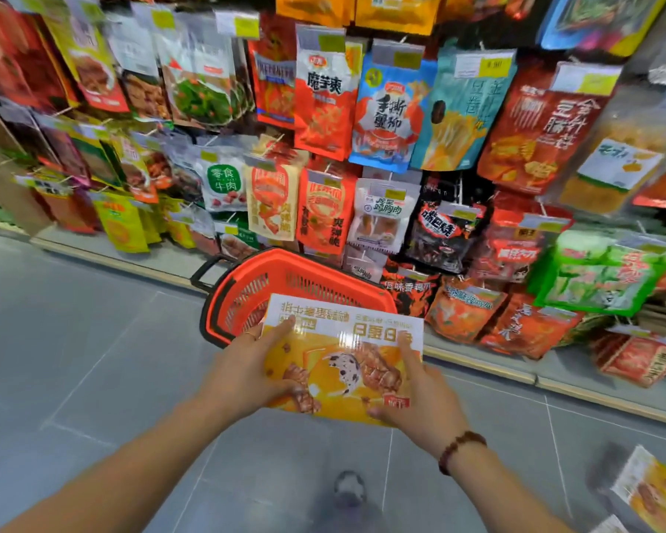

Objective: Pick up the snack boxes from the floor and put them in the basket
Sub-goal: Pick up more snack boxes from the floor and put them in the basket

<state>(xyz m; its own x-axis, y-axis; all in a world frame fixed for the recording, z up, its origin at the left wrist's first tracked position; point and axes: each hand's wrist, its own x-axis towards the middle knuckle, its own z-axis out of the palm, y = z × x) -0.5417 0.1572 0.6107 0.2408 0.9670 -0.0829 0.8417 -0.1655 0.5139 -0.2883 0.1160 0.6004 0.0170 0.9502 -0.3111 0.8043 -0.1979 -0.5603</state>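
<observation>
The yellow snack box (pixel 347 359) is off the floor (pixel 93 340) and held flat between both hands, printed face up. Its far edge overlaps the near rim of the red basket (pixel 247 286), which stands on the floor at twelve o'clock from the box, against the foot of the racks of hanging snack packets (pixel 323 109). The left hand (pixel 243 367) takes the box's nine o'clock edge, with the thumb laid on the face near the seven o'clock corner and a finger stretched along the top toward eleven. The right hand (pixel 420 394), with a bead bracelet (pixel 460 450) at its wrist, takes the three o'clock edge, thumb at the near five o'clock corner and a finger up on the face. So the grip of each hand is clamped on the box, one on either side. The box looks broad, thin and flat, and its face stays even between the hands, so I judge it stiff card and fairly light. The face is glossy and catches the light, so it may be slick under the fingertips. A hold by opposite edges, thumbs on top and fingers presumably beneath, seems right for it, since squeezing the middle of so thin a carton could dent it. A second box (pixel 646 490) of the same print lies on the floor at four o'clock from the held one, blurred. Being flat to the floor, it would likely need a fingertip worked under one edge to lift it.
</observation>
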